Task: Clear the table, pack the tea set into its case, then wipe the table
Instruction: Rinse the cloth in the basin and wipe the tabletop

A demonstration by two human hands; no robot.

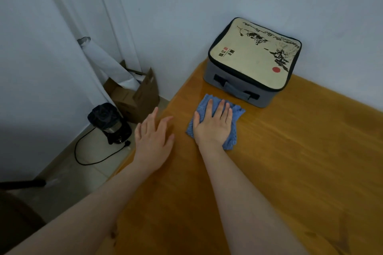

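You have two hands over the wooden counter point(290, 172), and three things belong to the job: one counter, one case, one cloth.

Your right hand point(213, 124) lies palm down on the single blue cloth point(238, 112). Its fingers point(209, 107) are straight and slightly spread, pressing the cloth flat against the counter rather than curling round it. The cloth is crumpled, and its edges show past your fingertips and beside your wrist.

Your left hand point(153, 141) is at the counter's left edge, just beside the cloth but not touching it. The fingers are straight and fanned out and hold nothing. Whether the palm rests on the wood or hovers above it cannot be told.

The one tea set case point(252, 56) stands at the far corner of the counter, close against the wall point(186, 6), with its lid closed. The lid is cream with a black ink drawing and one red dot, and the sides are grey. One strap handle point(236, 90) faces you. The case sits just beyond the cloth, with a narrow strip of bare wood between them.

On the floor to the left of the counter are one open cardboard box point(143, 97) and one black appliance point(109, 124), its one cord point(91, 157) looping across the tiles. A pale curtain point(62, 27) hangs behind them.
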